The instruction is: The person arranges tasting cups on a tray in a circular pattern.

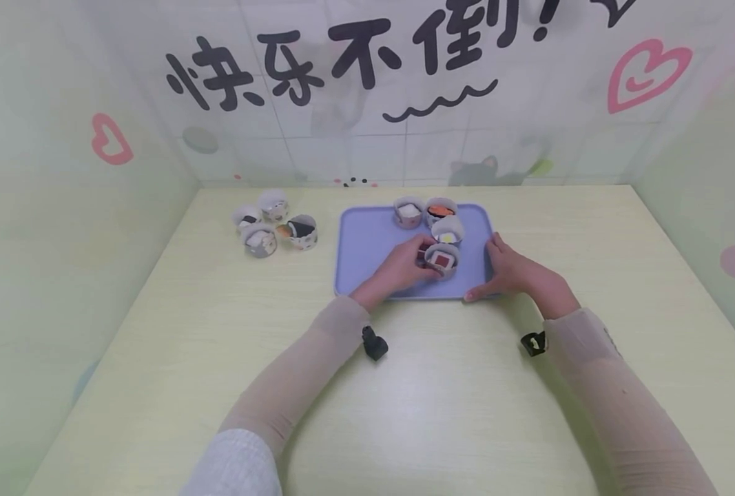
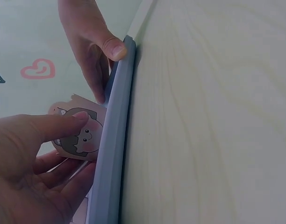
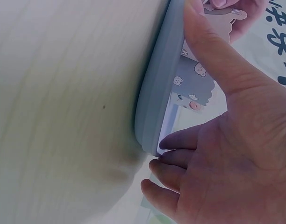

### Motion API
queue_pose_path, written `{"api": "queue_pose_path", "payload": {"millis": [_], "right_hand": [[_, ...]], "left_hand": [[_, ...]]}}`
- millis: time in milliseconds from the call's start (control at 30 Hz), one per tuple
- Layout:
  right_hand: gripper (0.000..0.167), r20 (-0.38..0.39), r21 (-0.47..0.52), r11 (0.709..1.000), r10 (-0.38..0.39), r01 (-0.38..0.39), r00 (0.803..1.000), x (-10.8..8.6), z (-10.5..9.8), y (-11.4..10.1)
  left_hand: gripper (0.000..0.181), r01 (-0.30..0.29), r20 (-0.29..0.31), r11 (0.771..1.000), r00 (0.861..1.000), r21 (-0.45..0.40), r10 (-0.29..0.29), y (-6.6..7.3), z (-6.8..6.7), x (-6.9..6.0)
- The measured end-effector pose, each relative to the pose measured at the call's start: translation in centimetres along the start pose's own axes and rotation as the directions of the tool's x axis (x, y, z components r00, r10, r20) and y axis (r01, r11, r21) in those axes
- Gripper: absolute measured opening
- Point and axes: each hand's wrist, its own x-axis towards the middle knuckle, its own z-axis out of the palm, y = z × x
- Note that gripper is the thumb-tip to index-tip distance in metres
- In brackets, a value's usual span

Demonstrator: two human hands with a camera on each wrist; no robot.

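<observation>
Tray: the blue tray [image 1: 367, 241] lies flat on the table [image 1: 404, 413].
Done, I'd judge: the white-piece cup [image 1: 408, 222], the orange-piece cup [image 1: 441, 201] and the egg cup [image 1: 448, 222] stand grouped on it, no hand on them.
Red-square cup: this one [image 2: 90, 133], in front of the egg cup — the left hand [image 1: 404, 263] pinches it between thumb and fingers; whether its base rests on the tray, I cannot tell.
Right hand: this hand [image 1: 514, 271] spreads wide around the tray's near right corner, touching it, no cup in its fingers.
Left over: back cup [image 1: 274, 213], left cup [image 1: 240, 213], front cup [image 1: 260, 251] and dark-piece cup [image 1: 307, 241], clustered on the table, left of the tray.
How far: about halfway, seemingly — the red-square cup not yet released.
</observation>
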Motion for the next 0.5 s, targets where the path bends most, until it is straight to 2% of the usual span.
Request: {"api": "queue_pose_path", "payload": {"millis": [500], "right_hand": [[0.139,-0.010,-0.003,1.000,-0.011,0.011,1.000,0.0,0.1,0.1]], "left_hand": [[0.050,-0.029,-0.047,0.997,0.999,-0.070,0.025,-0.2,-1.0,-1.1]]}}
